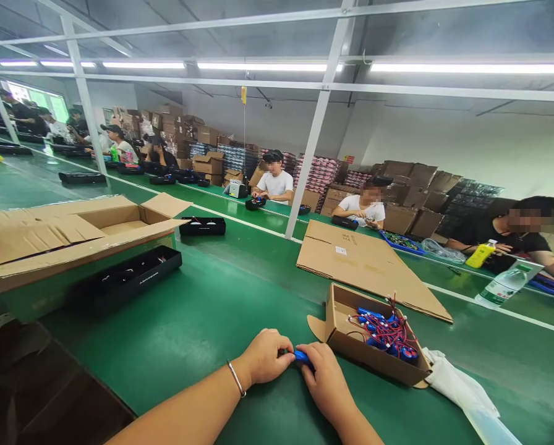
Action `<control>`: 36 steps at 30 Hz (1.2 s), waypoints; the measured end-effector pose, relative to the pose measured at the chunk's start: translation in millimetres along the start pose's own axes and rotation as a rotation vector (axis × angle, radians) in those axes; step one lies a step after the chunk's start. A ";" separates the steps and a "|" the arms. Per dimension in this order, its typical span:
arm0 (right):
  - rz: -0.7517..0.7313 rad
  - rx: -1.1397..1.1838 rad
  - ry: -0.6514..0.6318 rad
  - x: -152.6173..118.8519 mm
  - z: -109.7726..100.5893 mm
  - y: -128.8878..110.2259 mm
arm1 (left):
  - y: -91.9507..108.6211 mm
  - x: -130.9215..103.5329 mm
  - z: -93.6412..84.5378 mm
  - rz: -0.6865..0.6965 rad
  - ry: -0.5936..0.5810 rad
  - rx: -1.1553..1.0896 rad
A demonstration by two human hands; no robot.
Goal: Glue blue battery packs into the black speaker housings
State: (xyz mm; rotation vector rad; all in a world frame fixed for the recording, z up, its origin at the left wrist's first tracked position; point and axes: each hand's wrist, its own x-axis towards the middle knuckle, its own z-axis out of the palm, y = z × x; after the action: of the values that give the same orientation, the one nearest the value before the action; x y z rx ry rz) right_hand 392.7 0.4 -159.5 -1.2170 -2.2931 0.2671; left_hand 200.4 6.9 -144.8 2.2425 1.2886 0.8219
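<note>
A small blue cylinder [301,356] is gripped in my right hand [322,369], thumb and fingers closed round it. Just left of it, my left hand [268,357] is closed in a pinch at the cylinder's end; what lies between its fingertips is too small to make out. A silver bangle circles my left wrist. Both hands are over the green table, close together. To their right stands an open cardboard box [374,358] with several blue cylinders [374,321] and tangled red and black wires in it.
A flat cardboard sheet [365,262] lies beyond the box. On the left are a large open carton [73,238] and a long black tray [138,272]. A white plastic bag [462,383] lies right. People sit along the far side, near bottles.
</note>
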 end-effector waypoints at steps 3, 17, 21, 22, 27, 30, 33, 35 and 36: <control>0.000 -0.003 -0.019 0.8 -2.7 -4.9 | 0.3 0.3 -0.5 -0.007 0.002 -0.006; 0.011 0.051 0.014 -1.5 1.1 -0.3 | 1.0 0.8 -1.3 -0.057 -0.002 -0.078; 0.015 0.064 -0.020 -1.3 1.8 -0.2 | -3.2 1.2 1.9 -0.050 0.003 -0.085; 0.011 0.064 -0.024 -1.1 1.4 -0.3 | -3.9 1.2 2.5 -0.047 0.005 -0.084; 0.032 0.002 0.040 -0.2 1.5 2.7 | -4.8 1.0 2.9 -0.018 0.033 -0.061; 0.049 -0.030 0.097 0.0 2.9 6.1 | -4.7 2.0 1.9 -0.010 0.058 -0.043; 0.056 -0.032 0.132 0.1 4.0 8.8 | -5.3 3.7 1.4 -0.006 0.061 -0.035; 0.062 -0.027 0.160 -0.1 4.9 10.4 | -6.0 4.9 1.6 -0.008 0.060 -0.033; 0.063 -0.026 0.176 -0.3 5.5 11.2 | -6.3 5.4 1.8 -0.011 0.058 -0.032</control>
State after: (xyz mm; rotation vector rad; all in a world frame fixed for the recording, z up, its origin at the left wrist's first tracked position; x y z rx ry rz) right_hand 397.8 7.0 -168.7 -1.2750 -2.1164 0.1464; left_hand 199.8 14.6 -148.5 2.2002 1.3035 0.9036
